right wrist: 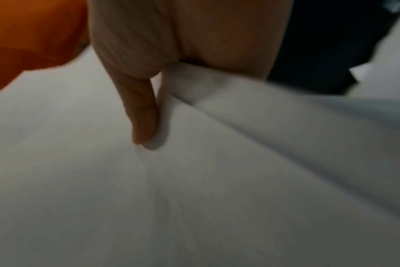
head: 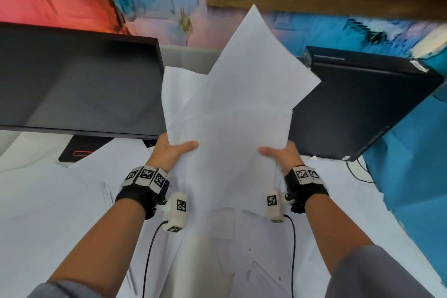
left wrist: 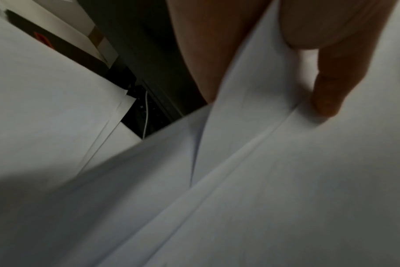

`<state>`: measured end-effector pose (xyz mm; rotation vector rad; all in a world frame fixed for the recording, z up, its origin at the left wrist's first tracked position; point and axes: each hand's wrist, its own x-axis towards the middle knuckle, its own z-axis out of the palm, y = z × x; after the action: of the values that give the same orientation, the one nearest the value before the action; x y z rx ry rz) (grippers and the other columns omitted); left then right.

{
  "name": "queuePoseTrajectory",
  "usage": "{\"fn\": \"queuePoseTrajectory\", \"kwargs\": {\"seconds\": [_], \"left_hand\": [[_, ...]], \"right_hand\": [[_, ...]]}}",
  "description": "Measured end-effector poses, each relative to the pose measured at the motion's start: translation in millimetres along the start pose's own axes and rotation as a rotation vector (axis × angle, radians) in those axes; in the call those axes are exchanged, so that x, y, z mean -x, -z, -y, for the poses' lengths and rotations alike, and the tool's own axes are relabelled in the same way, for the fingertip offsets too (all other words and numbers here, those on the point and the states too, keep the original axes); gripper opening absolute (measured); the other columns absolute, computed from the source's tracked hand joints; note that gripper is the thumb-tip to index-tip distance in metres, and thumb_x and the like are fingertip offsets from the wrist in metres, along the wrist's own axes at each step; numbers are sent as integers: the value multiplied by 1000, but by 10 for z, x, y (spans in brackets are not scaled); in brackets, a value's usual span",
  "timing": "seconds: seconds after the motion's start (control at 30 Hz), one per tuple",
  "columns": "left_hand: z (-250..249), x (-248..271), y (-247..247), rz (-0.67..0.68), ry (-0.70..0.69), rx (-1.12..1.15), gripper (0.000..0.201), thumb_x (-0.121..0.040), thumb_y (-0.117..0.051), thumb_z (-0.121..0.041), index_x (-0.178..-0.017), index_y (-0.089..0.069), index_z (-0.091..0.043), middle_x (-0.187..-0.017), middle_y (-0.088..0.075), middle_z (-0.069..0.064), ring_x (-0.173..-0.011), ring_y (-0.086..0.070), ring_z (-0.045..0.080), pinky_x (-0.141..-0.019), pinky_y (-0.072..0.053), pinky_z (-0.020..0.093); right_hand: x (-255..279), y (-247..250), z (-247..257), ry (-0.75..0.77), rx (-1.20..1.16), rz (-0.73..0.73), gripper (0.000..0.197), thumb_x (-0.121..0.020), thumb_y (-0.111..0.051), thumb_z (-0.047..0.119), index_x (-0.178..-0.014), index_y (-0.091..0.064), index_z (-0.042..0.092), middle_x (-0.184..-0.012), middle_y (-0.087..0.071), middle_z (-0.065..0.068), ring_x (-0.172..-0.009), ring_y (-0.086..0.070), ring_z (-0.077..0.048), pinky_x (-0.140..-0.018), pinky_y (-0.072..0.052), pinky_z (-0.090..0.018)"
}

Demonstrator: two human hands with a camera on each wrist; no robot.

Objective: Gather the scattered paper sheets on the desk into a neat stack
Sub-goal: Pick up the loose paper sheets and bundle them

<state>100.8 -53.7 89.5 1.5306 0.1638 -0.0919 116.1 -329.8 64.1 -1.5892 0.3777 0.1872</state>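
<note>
I hold a loose bundle of white paper sheets (head: 227,123) upright above the desk, their corners fanned out at different angles. My left hand (head: 173,152) pinches the bundle's left edge, thumb on the front. My right hand (head: 280,153) pinches the right edge the same way. In the left wrist view the thumb (left wrist: 331,84) presses on the sheets (left wrist: 274,162). In the right wrist view the thumb (right wrist: 142,115) lies on the paper (right wrist: 194,180). More white sheets (head: 79,198) lie spread on the desk under my arms.
A black monitor (head: 77,84) stands at the back left on its stand (head: 79,150). A black computer case (head: 362,104) stands at the back right, with cables (head: 358,172) beside it. Blue cloth (head: 416,176) hangs at the right edge of the desk.
</note>
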Motion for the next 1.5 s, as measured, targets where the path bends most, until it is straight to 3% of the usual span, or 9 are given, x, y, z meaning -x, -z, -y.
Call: {"fn": "queuePoseTrajectory", "kwargs": {"seconds": [0.17, 0.37, 0.57, 0.7, 0.83, 0.97, 1.23, 1.37, 1.5], "left_hand": [[-43, 118, -28, -165, -145, 55, 23, -79, -74, -4, -95, -67, -19, -89, -73, -5, -83, -71, 10, -74, -57, 24], [106, 302, -88, -95, -131, 65, 44, -65, -84, -7, -104, -64, -14, -100, -70, 1, -89, -69, 6, -72, -54, 18], [105, 283, 36, -54, -99, 29, 78, -49, -86, -31, -118, -57, -9, -114, -67, 10, -105, -65, 22, -87, -55, 37], [-6, 279, 133, -17, -148, -15, 59, -55, -80, -37, -107, -60, -19, -103, -66, 1, -97, -64, 20, -83, -54, 37], [-187, 217, 169, 28, -312, -166, 48, -69, -80, -32, -112, -59, -27, -111, -66, -4, -101, -64, 15, -83, -54, 31], [-279, 135, 161, -95, -480, -311, 8, -87, -64, -28, -94, -59, -26, -79, -59, 9, -64, -46, 16, -64, -42, 32], [-73, 241, 129, -313, -486, -227, 25, -90, -63, -16, -75, -45, -24, -76, -63, -5, -82, -63, 0, -72, -49, 24], [-101, 317, 102, -267, -565, -274, 33, -86, -69, -16, -103, -47, -33, -114, -62, -3, -89, -63, -1, -75, -51, 17], [-512, 230, -16, -153, -788, -689, 38, -87, -64, -40, -120, -56, -25, -118, -58, -10, -106, -55, 5, -88, -48, 24]], "right_hand": [[268, 104, 240, 201, 6, -66, 31, -72, -77, -2, -86, -63, 21, -88, -68, 2, -80, -67, -11, -76, -54, -27], [536, 145, 25, 167, 17, -46, 29, -71, -78, -2, -81, -61, 20, -69, -68, 15, -59, -64, 8, -63, -50, -13], [577, 131, 39, 138, -49, -74, 31, -74, -73, -5, -98, -64, 11, -84, -73, 2, -73, -71, -8, -64, -54, -17], [517, 167, 125, 93, 47, -131, 24, -81, -73, 18, -98, -67, 2, -94, -71, -13, -90, -67, -26, -88, -52, -37], [546, 154, 153, 91, 68, -147, 21, -87, -66, 28, -82, -61, 8, -78, -62, -1, -77, -59, -15, -68, -45, -22], [539, 129, 130, 110, 49, -170, 15, -87, -66, 28, -79, -58, 19, -79, -62, 3, -77, -58, -9, -68, -44, -22], [515, 93, 104, 125, 3, -161, 26, -88, -65, 23, -110, -63, 9, -98, -69, -4, -96, -65, -22, -91, -49, -36], [536, 117, 97, 105, 39, -165, 16, -87, -66, 29, -91, -64, 13, -93, -69, -7, -89, -65, -23, -87, -49, -36], [619, 112, 141, 97, 88, -183, 33, -89, -63, 30, -64, -47, 15, -56, -47, 4, -55, -47, -12, -59, -38, -25]]}}
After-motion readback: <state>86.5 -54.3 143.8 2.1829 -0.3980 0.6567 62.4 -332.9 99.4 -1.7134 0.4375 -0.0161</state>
